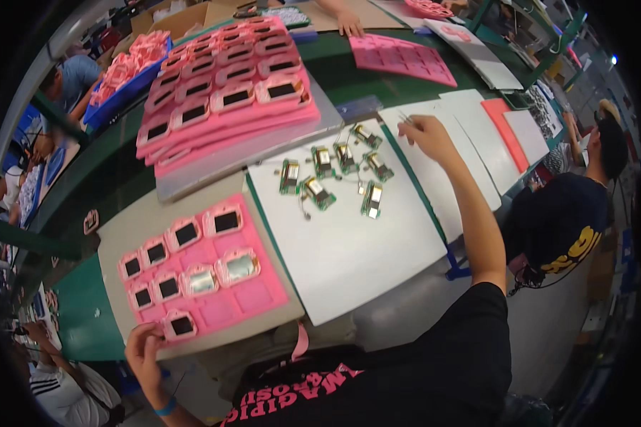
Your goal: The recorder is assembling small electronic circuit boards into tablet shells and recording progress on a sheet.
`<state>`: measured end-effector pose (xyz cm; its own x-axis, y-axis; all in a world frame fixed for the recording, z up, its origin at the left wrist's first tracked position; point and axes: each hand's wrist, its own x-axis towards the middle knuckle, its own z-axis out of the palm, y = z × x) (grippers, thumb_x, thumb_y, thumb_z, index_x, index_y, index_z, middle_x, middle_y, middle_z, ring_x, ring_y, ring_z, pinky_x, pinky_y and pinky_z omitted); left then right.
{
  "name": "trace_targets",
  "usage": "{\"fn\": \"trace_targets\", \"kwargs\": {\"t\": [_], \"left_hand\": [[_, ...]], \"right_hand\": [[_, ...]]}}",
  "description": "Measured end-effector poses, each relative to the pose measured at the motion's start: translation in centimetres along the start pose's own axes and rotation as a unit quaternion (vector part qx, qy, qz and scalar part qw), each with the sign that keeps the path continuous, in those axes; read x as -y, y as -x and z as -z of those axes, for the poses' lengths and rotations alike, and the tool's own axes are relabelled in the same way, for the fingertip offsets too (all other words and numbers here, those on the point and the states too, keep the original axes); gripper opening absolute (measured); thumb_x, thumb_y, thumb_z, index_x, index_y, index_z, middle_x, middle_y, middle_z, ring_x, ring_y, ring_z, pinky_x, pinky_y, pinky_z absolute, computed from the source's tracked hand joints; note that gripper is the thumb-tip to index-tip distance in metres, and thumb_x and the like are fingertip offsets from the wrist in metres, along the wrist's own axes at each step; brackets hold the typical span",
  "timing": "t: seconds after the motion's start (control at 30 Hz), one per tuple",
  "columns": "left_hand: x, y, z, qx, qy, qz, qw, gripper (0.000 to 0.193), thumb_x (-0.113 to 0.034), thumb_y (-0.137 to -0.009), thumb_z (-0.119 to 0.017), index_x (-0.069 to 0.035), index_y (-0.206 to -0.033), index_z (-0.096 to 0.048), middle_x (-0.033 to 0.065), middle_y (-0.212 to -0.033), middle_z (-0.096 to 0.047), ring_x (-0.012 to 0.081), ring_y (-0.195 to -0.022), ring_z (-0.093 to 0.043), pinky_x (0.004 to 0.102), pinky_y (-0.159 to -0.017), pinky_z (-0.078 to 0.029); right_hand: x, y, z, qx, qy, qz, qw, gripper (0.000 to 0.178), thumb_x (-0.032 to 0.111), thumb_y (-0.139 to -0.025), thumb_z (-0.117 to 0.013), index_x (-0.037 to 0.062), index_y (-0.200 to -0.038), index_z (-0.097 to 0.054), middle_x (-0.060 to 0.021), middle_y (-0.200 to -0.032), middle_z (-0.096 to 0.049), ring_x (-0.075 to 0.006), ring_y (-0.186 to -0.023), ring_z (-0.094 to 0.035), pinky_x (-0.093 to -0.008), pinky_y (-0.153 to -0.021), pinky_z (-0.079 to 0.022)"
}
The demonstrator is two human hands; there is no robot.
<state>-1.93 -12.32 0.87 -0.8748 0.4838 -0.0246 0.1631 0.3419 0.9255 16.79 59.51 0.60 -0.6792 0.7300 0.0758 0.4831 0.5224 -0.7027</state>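
Observation:
My left hand [145, 350] is at the near corner of a pink foam tray [253, 295], its fingers closed at the edge of a pink plastic casing [180, 324] with a dark screen. Several more casings sit in the tray's recesses; two show silvery faces [238, 266]. Reaching to the right, my right hand [429, 135] is closed around a thin metallic tool that looks like tweezers [404, 118]. It hovers over white boards, right of several green circuit boards [320, 193] with silver batteries and wires, spread on a white sheet [342, 263].
Stacked pink trays of casings [224, 99] stand behind, beside a blue bin [96, 114] of pink parts. A co-worker's hand [350, 23] touches a pink foam sheet [402, 59] across the green bench. Another person [566, 213] is at the right, near a red strip [504, 132].

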Motion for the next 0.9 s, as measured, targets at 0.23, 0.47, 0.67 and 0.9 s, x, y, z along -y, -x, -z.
{"fn": "trace_targets", "kwargs": {"t": [0.23,0.47,0.67,0.9], "left_hand": [[-1.2,3.5,-6.3,0.096,0.084,0.025,0.992,0.030,0.004,-0.093,-0.060,0.005,-0.120,-0.073,0.0158,-0.111,-0.078,0.0215,-0.096,-0.072,0.0304,-0.090,-0.057],[-1.1,4.4,-10.1,0.266,0.171,-0.042,0.948,0.024,0.003,-0.097,-0.063,0.002,-0.117,-0.076,0.0130,-0.111,-0.080,0.0221,-0.095,-0.074,0.0298,-0.089,-0.057],[0.5,5.9,-13.6,0.363,0.199,-0.073,0.907,0.025,-0.007,-0.103,-0.066,-0.003,-0.127,-0.074,0.0049,-0.112,-0.080,0.0150,-0.085,-0.068,0.0280,-0.076,-0.053],[-0.3,6.4,-17.0,0.281,0.418,0.047,0.863,0.036,-0.013,-0.109,-0.059,0.000,-0.143,-0.062,0.0101,-0.122,-0.077,0.0178,-0.096,-0.070,0.0285,-0.086,-0.054]], "right_hand": [[6.1,15.4,-6.8,0.043,0.082,0.000,0.996,0.042,0.031,-0.091,-0.085,0.0052,-0.123,-0.077,-0.0044,-0.071,-0.062,-0.0166,-0.065,-0.054,-0.0334,-0.063,-0.043],[5.4,15.9,-7.5,0.073,0.084,0.006,0.994,0.061,0.020,-0.089,-0.087,0.0092,-0.146,-0.068,-0.0014,-0.073,-0.058,-0.0128,-0.064,-0.047,-0.0288,-0.060,-0.039],[6.7,19.0,-8.9,0.097,-0.200,-0.059,0.973,0.063,0.018,-0.088,-0.083,0.0059,-0.148,-0.066,0.0008,-0.083,-0.057,-0.0103,-0.071,-0.049,-0.0238,-0.063,-0.036],[17.5,31.4,-15.7,0.203,-0.282,0.023,0.937,0.083,0.010,-0.074,-0.095,0.0069,-0.150,-0.063,0.0054,-0.084,-0.055,-0.0042,-0.068,-0.041,-0.0181,-0.061,-0.028]]}}
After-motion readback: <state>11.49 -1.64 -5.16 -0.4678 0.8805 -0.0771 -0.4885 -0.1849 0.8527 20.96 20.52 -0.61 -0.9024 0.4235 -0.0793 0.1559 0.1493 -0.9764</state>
